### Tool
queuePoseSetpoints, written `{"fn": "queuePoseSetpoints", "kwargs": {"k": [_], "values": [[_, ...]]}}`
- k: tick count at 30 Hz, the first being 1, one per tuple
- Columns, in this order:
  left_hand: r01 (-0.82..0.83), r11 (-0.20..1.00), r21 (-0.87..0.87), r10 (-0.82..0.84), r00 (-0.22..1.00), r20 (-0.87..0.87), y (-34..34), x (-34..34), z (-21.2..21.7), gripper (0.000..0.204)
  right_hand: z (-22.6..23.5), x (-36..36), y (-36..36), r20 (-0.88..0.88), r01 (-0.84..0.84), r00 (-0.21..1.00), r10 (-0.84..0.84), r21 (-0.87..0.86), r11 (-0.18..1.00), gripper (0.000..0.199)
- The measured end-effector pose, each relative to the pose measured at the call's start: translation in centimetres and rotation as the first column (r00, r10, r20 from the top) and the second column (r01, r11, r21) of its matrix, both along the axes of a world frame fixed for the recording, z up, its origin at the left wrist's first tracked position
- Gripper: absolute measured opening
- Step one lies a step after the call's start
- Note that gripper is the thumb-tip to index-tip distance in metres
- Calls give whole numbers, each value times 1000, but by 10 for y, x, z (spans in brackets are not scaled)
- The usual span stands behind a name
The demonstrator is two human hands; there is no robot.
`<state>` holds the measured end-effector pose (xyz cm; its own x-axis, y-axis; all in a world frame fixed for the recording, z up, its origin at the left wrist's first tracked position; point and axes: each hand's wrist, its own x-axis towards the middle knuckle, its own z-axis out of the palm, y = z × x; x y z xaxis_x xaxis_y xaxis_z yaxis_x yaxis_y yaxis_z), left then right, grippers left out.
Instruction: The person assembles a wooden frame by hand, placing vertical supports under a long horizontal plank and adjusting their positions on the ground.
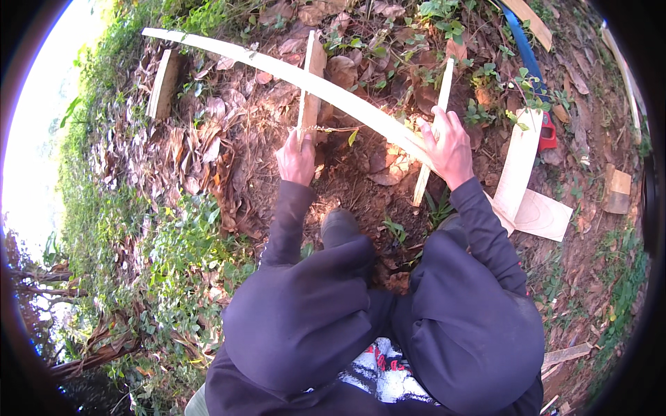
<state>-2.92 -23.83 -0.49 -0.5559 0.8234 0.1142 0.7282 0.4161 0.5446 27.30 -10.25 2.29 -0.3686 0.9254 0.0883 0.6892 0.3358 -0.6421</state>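
Note:
A long pale wooden plank lies slantwise from the far left, passing beneath my right hand. Under it, a shorter wooden piece points away from me, and my left hand is closed around its near end. A narrow wooden stick crosses the plank on the right. My right hand is closed at this crossing, its fingers over the stick and the thumb toward the plank; part of the grip is hidden.
A wood block lies at the far left. On the right, a board meets another flat board. Near them are a long blue strip and a red handle-like part. Dry leaves and green plants cover the sloping ground.

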Motion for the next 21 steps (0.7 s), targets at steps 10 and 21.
{"fn": "queuePoseSetpoints", "kwargs": {"k": [10,21], "values": [[67,994,83,-65,997,-29,-2,6,-11,27,-2,7,0,57,-2,998,-1,57,998,50],[107,994,33,-108,993,41,-6,9,-16,30,1,6,-1,54,19,998,-20,23,1000,52]]}}
